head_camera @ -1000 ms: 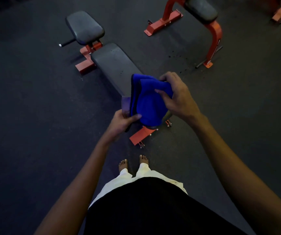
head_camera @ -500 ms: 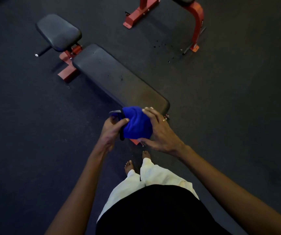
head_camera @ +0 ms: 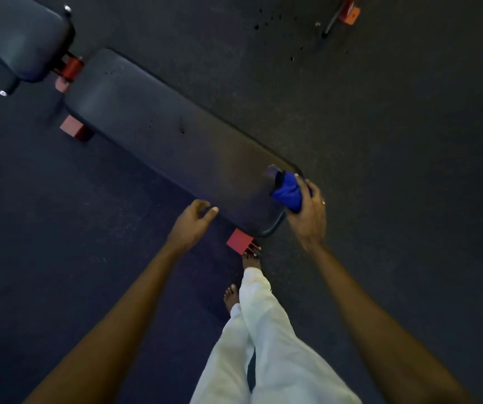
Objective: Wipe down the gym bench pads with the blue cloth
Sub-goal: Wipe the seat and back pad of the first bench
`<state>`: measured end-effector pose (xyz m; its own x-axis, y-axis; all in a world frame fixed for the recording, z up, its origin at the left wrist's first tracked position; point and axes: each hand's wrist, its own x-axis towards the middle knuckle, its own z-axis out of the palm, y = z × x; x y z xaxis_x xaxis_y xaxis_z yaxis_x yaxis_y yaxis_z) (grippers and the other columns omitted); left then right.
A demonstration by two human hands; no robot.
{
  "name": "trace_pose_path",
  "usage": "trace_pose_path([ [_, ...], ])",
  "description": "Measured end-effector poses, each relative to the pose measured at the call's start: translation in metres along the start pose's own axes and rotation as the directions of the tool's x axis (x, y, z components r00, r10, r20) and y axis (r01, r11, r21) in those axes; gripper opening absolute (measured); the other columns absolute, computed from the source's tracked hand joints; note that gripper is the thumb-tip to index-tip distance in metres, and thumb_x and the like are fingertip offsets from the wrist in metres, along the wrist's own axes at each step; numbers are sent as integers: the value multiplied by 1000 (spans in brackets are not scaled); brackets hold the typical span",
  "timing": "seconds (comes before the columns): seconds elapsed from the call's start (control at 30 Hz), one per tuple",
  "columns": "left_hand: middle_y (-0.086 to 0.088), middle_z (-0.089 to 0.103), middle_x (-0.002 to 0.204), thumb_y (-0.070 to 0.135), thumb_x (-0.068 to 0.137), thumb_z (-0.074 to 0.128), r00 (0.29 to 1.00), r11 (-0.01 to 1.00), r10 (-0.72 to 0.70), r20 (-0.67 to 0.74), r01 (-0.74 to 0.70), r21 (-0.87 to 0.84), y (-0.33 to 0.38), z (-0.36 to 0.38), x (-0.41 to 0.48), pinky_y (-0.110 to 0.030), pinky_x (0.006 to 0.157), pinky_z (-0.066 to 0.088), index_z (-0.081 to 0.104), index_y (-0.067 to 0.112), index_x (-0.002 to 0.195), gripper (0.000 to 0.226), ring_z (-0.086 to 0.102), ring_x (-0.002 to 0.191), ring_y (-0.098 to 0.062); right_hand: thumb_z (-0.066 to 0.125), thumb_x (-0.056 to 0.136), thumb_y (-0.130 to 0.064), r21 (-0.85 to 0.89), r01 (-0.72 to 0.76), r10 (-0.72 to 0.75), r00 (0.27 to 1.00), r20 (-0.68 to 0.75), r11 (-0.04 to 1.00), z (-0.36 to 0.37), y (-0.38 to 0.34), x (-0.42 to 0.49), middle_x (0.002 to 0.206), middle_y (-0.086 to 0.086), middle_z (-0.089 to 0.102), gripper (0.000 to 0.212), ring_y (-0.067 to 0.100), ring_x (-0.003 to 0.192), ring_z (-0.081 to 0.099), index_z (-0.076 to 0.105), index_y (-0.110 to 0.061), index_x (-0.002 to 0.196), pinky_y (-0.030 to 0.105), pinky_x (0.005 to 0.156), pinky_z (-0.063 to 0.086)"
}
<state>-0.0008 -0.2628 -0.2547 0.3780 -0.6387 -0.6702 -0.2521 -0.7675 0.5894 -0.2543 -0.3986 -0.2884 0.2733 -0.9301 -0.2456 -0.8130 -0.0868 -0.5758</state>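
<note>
Blue fabric, the cloth [head_camera: 288, 193], is seen bunched into a wad on the near right corner of the long pad [head_camera: 161, 123]. It is gripped from the right by the right hand [head_camera: 307, 212], whose fingers are curled over the wad; a ring [head_camera: 323, 202] is worn on one finger. A paler flap of the cloth is seen sticking out at its far end.

The left hand [head_camera: 192, 221] is held at the pad's near left edge, with the fingers loosely curled and the thumb stretched toward that edge. Nothing is held in it, and whether the edge is touched cannot be told.

The long pad is laid diagonally, from near right to far left, and small dark specks are dotted on its black surface. Beyond its far end, across a red joint of the frame [head_camera: 71, 68], the seat pad [head_camera: 15, 36] is partly cut off by the top left corner of the view. Red feet of the frame are seen under both ends of the long pad.

Dark speckled floor [head_camera: 395, 147] is spread all around. White trousers [head_camera: 266, 330] and two bare feet [head_camera: 250, 258] are seen just below the pad's near end, one foot right beside a red frame foot. More red equipment [head_camera: 349, 13] is seen at the top right, well apart from the pads.
</note>
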Motion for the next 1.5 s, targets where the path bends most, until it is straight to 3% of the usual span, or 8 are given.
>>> trace_pose_path([
  [0.2, -24, 37, 157, 29, 103, 56, 964, 790, 258, 59, -246, 561, 5, -5, 156, -51, 114, 37, 42, 7, 153, 56, 42, 140, -42, 49, 72, -92, -201, 81, -15, 951, 309, 976, 118, -7, 39, 170, 10, -9, 108, 42, 153, -16, 9, -45, 160, 58, 117, -13],
  [0.4, -22, 16, 167, 32, 109, 39, 850, 469, 462, 251, -475, 745, 36, -7, 255, -51, 124, 19, 21, 16, 163, 59, 18, 154, -40, 51, 92, -64, -328, 128, -115, 992, 59, 936, 156, -1, 79, 167, 6, 24, 72, 40, 154, 11, 29, -42, 157, 65, 120, 13],
  [0.6, -21, 15, 168, 44, 109, 29, 785, 322, 488, 380, -567, 758, 51, -21, 315, -50, 125, 13, 13, 19, 164, 62, 13, 155, -38, 53, 94, -60, -185, -250, 214, 958, -193, 950, 146, 11, 76, 167, 4, 22, 71, 35, 156, 7, 28, -39, 158, 64, 122, 11],
  [0.73, -18, 20, 167, 54, 107, 19, 712, 248, 546, 441, -640, 727, 46, -18, 334, -48, 126, 6, 13, 20, 164, 66, 13, 156, -33, 48, 92, -72, -202, -264, 223, 954, -201, 943, 177, -17, 67, 168, 5, 20, 77, 38, 156, 3, 27, -39, 159, 63, 122, 1],
  [0.9, -13, 31, 164, 51, 108, 24, 655, 213, 649, 387, -644, 734, 32, -18, 342, -47, 127, 7, 21, 21, 163, 63, 20, 155, -29, 53, 92, -63, -264, -203, 145, 964, -225, 943, 178, -21, 111, 163, 1, 32, 67, 32, 155, 14, 37, -41, 153, 61, 123, 8],
  [1.13, -12, 38, 159, 48, 108, 30, 590, 206, 721, 362, -682, 702, 28, -16, 349, -48, 127, 12, 31, 20, 159, 59, 26, 152, -28, 56, 91, -64, 30, -627, 565, 680, -467, 779, 183, -27, 100, 161, 3, 33, 66, 35, 154, 13, 41, -41, 151, 65, 121, 10],
  [1.37, -13, 40, 158, 44, 107, 35, 590, 224, 729, 346, -684, 694, 26, -16, 353, -47, 126, 13, 33, 20, 159, 57, 28, 151, -29, 54, 92, -63, -142, -427, 351, 859, -373, 893, 177, -32, 158, 153, 0, 45, 59, 30, 152, 22, 52, -35, 143, 60, 123, 10],
  [1.5, -12, 40, 158, 46, 108, 31, 596, 219, 722, 352, -679, 700, 27, -15, 353, -47, 126, 13, 33, 21, 159, 57, 28, 152, -28, 57, 91, -61, 79, -638, 588, 647, -486, 766, 176, -10, 92, 155, 0, 43, 60, 31, 152, 23, 50, -33, 144, 64, 119, 21],
])
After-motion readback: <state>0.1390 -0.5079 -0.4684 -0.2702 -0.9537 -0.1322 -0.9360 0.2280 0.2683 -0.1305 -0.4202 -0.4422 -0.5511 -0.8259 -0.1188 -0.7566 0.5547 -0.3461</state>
